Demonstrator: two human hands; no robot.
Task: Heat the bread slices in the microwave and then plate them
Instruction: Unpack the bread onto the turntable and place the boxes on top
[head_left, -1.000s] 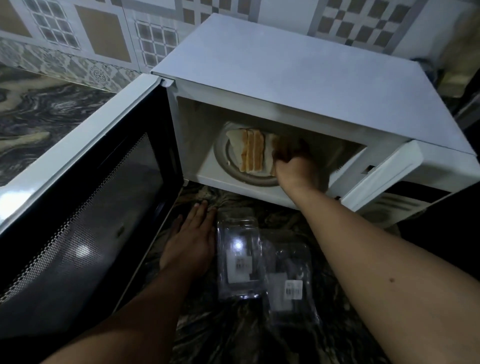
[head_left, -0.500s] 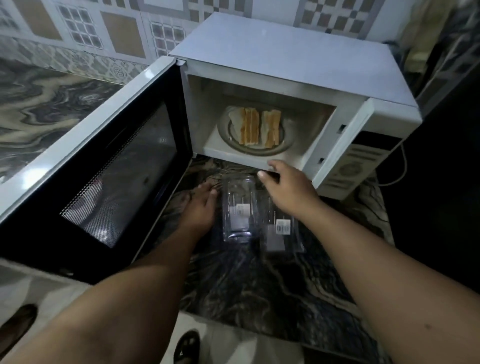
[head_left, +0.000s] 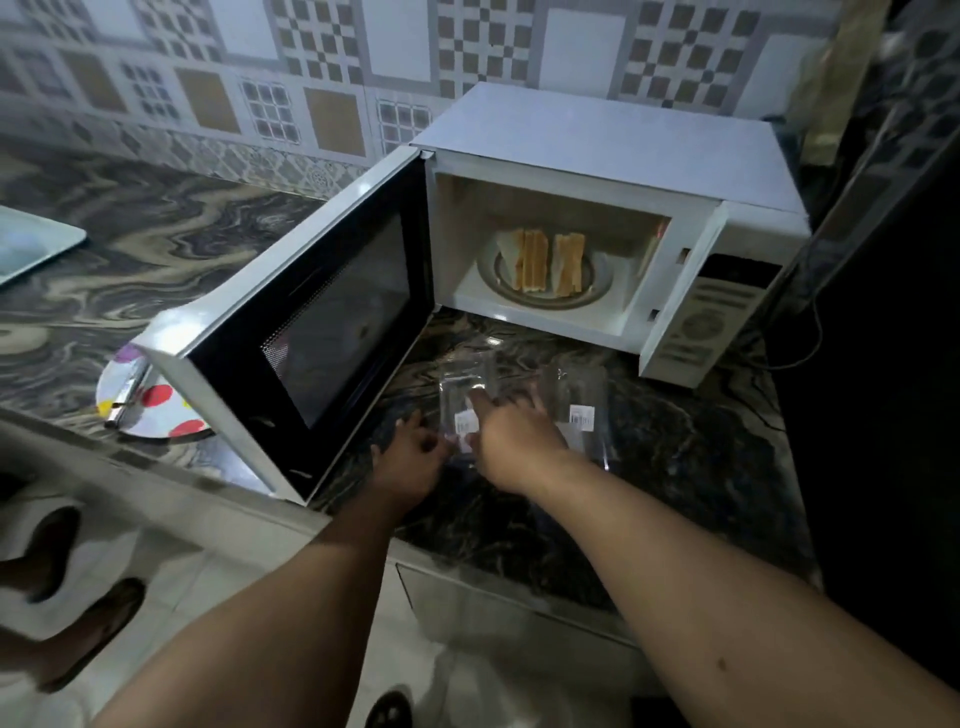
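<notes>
**Bread in open microwave, both hands at the clear packaging**

We see the microwave (head_left: 597, 156) on the far right of the marble counter (head_left: 156, 234), its door (head_left: 311, 332) swung wide to the left, its outer edge reaching nearly to the counter's near edge. Bread slices (head_left: 545, 257) stand on edge on the turntable plate (head_left: 597, 291) inside the cavity, in two groups a little apart, with free space around them up to the cavity walls.

Our left hand (head_left: 410, 460) is low on the counter just right of the door's free edge, fingers bent; blurred, so we cannot tell if it holds anything. Our right hand (head_left: 511, 441) is over the near end of the left clear plastic pack (head_left: 465, 387), fingers extended, touching or just above it; grip unclear. A second clear pack (head_left: 579, 410) lies just right of the hand.

A spotted plate (head_left: 156, 410) sits left of the door, partly under its corner, close to the near edge. A pale tray (head_left: 31, 244) is at the far left. Dark counter to the right of the packs lies bare up to the right edge.
</notes>
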